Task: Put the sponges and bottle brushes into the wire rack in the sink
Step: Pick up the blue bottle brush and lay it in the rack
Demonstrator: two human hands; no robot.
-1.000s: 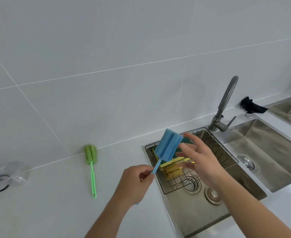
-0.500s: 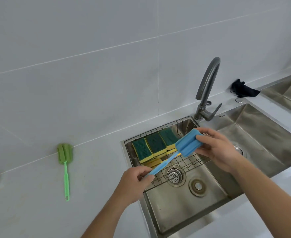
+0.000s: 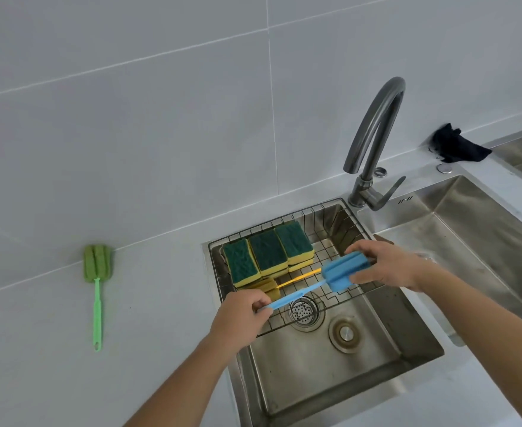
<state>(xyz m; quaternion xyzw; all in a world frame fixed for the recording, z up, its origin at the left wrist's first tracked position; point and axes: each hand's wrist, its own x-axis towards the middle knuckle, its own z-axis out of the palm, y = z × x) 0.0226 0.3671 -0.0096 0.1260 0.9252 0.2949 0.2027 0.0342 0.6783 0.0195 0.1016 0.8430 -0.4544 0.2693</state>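
A blue bottle brush lies level over the wire rack in the left sink. My left hand grips its handle end and my right hand holds its foam head. Three green-and-yellow sponges stand side by side in the rack's back left part, with more yellow sponge below them. A yellow brush handle shows under the blue brush; its head is hidden. A green bottle brush lies on the counter at the left, head toward the wall.
A curved grey faucet stands behind the rack. The sink floor has a strainer drain and a second drain. A second basin lies to the right. A black cloth sits on the back ledge.
The blue brush went from upright to lying level and has come down closer to the rack. My right hand took hold of its foam head. The view shifted right.
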